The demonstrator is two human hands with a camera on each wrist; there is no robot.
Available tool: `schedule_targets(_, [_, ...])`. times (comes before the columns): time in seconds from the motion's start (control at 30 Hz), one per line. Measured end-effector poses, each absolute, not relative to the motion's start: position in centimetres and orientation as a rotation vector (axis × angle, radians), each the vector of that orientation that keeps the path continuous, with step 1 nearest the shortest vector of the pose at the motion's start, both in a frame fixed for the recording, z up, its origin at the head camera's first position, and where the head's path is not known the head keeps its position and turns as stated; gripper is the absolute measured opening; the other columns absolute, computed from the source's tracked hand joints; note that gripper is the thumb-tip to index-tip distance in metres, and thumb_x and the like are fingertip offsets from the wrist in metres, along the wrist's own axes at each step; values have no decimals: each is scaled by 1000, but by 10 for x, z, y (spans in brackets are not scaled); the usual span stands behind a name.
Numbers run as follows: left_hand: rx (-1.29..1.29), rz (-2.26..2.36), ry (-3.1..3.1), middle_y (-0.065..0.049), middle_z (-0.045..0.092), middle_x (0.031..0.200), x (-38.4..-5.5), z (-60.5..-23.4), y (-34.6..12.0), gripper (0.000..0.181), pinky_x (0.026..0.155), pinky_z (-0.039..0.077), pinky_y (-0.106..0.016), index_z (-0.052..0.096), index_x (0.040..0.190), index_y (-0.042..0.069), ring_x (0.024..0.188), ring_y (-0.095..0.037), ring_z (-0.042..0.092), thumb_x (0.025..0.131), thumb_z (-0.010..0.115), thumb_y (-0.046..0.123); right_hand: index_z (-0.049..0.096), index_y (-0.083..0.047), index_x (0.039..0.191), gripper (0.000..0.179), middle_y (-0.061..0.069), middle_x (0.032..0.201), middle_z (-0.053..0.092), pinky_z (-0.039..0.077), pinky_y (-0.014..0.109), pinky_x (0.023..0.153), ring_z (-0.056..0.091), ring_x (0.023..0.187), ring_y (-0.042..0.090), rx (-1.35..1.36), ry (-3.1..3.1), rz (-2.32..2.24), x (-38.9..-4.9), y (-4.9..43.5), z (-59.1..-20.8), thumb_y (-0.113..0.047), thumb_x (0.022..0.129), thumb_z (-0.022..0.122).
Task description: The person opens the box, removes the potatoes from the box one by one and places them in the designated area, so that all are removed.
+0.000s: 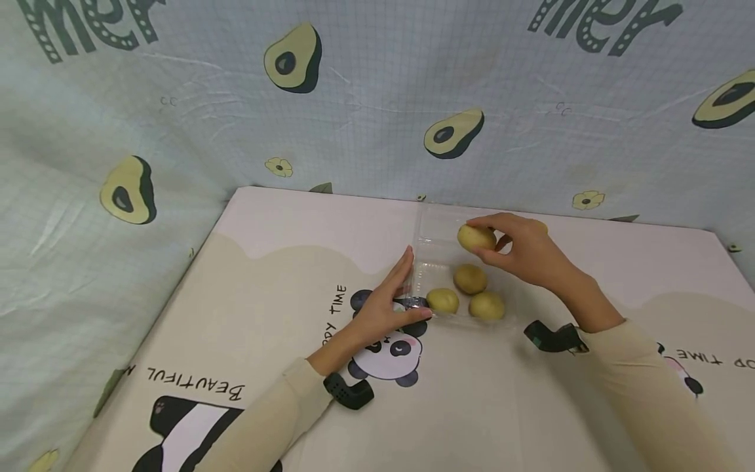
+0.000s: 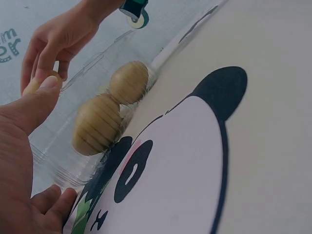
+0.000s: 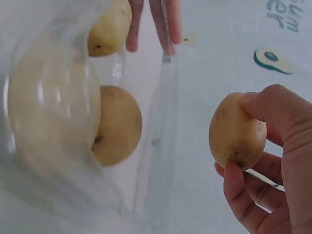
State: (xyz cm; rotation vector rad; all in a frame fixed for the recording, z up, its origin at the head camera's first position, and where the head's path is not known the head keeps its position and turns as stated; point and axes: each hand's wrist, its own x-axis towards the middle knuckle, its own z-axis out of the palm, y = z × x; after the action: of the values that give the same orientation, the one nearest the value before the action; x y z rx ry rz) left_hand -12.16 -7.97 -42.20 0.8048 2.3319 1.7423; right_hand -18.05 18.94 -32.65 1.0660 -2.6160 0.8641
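A clear plastic clamshell box (image 1: 421, 278) lies with its lid raised or folded back toward the far side. Three yellow potatoes sit in its near half: one at the left (image 1: 442, 301), one at the back (image 1: 470, 279) and one at the right (image 1: 486, 306). Above the far part of the box, my right hand (image 1: 522, 249) pinches another potato (image 3: 237, 130) between thumb and fingertips; it has dark specks at one end. My left hand (image 1: 386, 308) lies along the box's left side, fingers straight, thumb at the near left corner.
The table's cover (image 1: 283, 295) is beige and pale pink with panda prints. Behind it hangs a pale curtain (image 1: 366, 118) with avocado prints. A small yellow patch (image 1: 539, 226) shows just beyond the right hand. Both wrists wear dark camera mounts.
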Motion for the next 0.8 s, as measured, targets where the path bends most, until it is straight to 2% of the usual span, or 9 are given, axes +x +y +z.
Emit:
schedule_targets(0.27, [808,1731,2343,2,-2,160,-121,-422,-80,103,107,33,-29,3,155,16,143,-11,14,84,77,22,65,-2,119,42,12,112,66,52,18,66,64,83,22,945,-2571,857,-184,213,-317,-1,79,76])
schedule_targets(0.5, [797,1723,2352,2,-2,160,-119,-421,-82,103,107,33,-31,3,155,14,143,-11,14,84,76,25,64,-3,121,46,13,113,65,47,9,67,61,86,23,843,-2559,851,-186,232,-317,1,77,77])
schedule_targets(0.6, [790,1718,2355,2,-1,160,-119,-422,-81,103,107,33,-31,4,155,13,142,-11,14,83,77,24,65,-2,121,47,13,112,66,45,7,68,59,87,18,800,-2544,839,-188,242,-319,2,76,78])
schedule_targets(0.8, [800,1710,2366,3,-2,160,-120,-422,-80,103,107,33,-29,3,155,14,142,-11,14,84,76,27,65,0,119,42,15,112,66,44,5,67,50,91,-7,678,-2523,871,-191,262,-322,3,78,76])
